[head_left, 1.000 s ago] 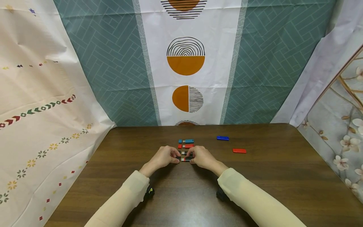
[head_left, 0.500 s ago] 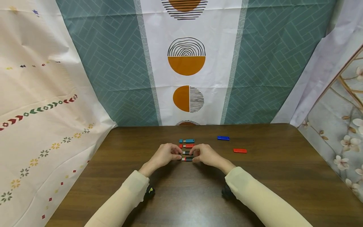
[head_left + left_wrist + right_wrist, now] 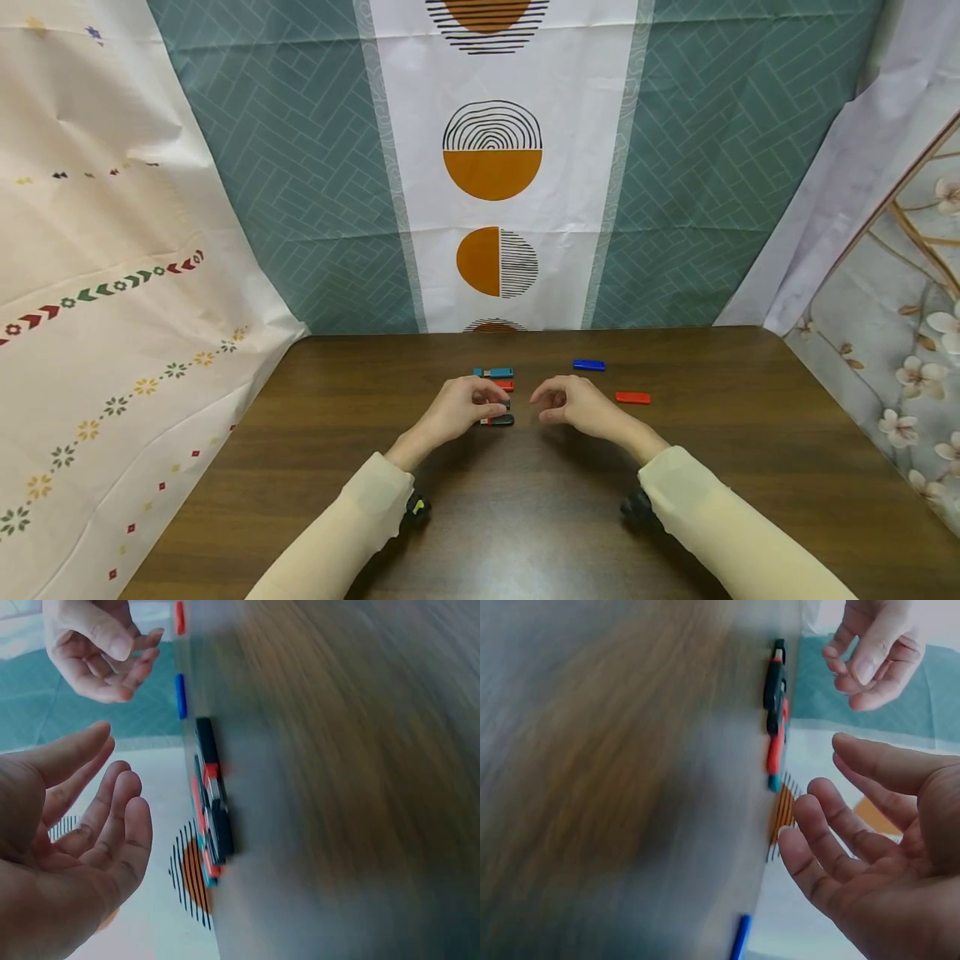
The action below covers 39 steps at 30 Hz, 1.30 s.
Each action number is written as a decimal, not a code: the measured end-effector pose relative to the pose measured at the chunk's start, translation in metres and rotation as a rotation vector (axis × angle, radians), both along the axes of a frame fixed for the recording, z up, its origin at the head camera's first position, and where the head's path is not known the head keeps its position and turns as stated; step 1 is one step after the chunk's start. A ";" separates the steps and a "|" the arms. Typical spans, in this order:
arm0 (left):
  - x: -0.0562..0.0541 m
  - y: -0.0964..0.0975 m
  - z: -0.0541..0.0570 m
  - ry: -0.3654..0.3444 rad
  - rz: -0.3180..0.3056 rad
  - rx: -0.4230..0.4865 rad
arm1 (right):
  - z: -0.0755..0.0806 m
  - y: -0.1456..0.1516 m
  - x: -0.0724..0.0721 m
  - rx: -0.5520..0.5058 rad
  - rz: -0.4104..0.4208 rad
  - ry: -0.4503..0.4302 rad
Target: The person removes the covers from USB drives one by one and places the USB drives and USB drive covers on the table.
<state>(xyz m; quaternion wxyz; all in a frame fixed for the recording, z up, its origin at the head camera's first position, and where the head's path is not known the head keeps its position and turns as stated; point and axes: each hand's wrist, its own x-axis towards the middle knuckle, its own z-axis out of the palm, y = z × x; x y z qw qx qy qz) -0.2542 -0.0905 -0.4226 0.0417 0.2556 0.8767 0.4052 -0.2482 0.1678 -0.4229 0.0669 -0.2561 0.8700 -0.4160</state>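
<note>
Several USB flash drives lie in a column mid-table, their caps off and set beside the plugs on the left. A teal flash drive (image 3: 500, 373) is farthest back, then a red flash drive (image 3: 506, 386). Nearest is a black-and-red flash drive (image 3: 501, 421), with another black drive mostly hidden behind the left hand. My left hand (image 3: 467, 407) hovers over the column with loosely bent fingers, nothing between them; the left wrist view shows it apart from the drives. My right hand (image 3: 581, 408) hangs to the right of the column, fingers loosely curved and holding nothing.
Farther right on the brown wooden table (image 3: 720, 467) lie a blue flash drive (image 3: 588, 365) and, nearer, a red one (image 3: 633, 398). Patterned cloth (image 3: 495, 167) hangs behind the table's back edge, with more cloth at both sides.
Both hands have come away from the black drives. The right hand has moved right, off the column; the left has lifted and shifted slightly right over it. The drives stay put.
</note>
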 end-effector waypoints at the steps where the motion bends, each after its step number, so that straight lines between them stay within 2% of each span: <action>1: 0.000 0.002 0.000 -0.002 -0.006 -0.001 | 0.000 0.004 0.001 0.001 -0.002 0.005; 8: 0.002 0.016 -0.001 -0.006 -0.037 0.007 | 0.005 0.037 0.009 0.024 -0.061 0.060; 19: 0.007 0.040 -0.004 -0.067 -0.081 0.096 | 0.007 0.066 0.017 -0.030 -0.129 0.063; 24: 0.007 0.050 -0.005 -0.083 -0.095 0.107 | 0.006 0.074 0.018 -0.018 -0.197 0.055; 31: 0.009 0.060 -0.005 -0.115 -0.075 0.119 | 0.007 0.087 0.016 -0.013 -0.304 0.074; 39: 0.010 0.077 -0.008 -0.139 -0.095 0.153 | 0.001 0.103 0.016 0.014 -0.400 0.057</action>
